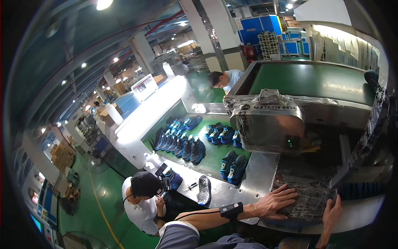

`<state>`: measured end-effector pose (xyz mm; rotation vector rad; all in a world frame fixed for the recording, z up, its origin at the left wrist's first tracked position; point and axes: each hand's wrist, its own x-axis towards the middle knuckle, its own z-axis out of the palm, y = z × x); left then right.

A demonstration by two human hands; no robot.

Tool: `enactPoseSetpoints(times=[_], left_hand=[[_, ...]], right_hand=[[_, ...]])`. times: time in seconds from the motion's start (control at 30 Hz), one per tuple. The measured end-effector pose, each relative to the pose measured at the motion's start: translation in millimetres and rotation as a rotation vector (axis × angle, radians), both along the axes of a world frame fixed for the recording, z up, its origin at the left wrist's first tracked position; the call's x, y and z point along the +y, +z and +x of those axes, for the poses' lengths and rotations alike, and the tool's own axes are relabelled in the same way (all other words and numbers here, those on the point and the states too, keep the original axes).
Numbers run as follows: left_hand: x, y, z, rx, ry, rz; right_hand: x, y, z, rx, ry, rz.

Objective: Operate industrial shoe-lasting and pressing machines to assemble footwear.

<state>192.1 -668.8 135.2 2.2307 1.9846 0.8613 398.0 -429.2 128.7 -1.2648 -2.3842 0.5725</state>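
Observation:
My left hand (278,202) lies with fingers spread on a dark block (309,197) covered in crinkled clear film, at the lower right. At the block's right edge is my right hand (333,212), its thumb and a finger stretched upward and apart; its other fingers are partly hidden. Neither hand visibly has anything enclosed in it. A small black device is strapped to my left forearm (207,219). Just beyond the block stands a film-wrapped machine housing (267,124) with a small green-lit display (290,142).
Rows of dark blue sports shoes (180,147) stand on a green conveyor belt (211,166) ahead. A seated person in white (139,203) works at left beside a single shoe (204,191) on the metal ledge. Another person (228,79) bends behind the machine. A raised green belt (311,81) runs at far right.

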Motion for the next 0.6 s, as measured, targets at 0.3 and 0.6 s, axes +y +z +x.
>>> enactPoseSetpoints(times=[0.3, 0.6], left_hand=[[-1.6, 3.3, 2.2, -0.008, 0.005, 0.026], [-1.0, 1.2, 0.1, -0.01, 0.015, 0.002]], right_hand=[[3.6, -11.8, 3.7, 0.031, -0.002, 0.03], [-3.1, 3.7, 0.3, 0.028, -0.012, -0.047]])
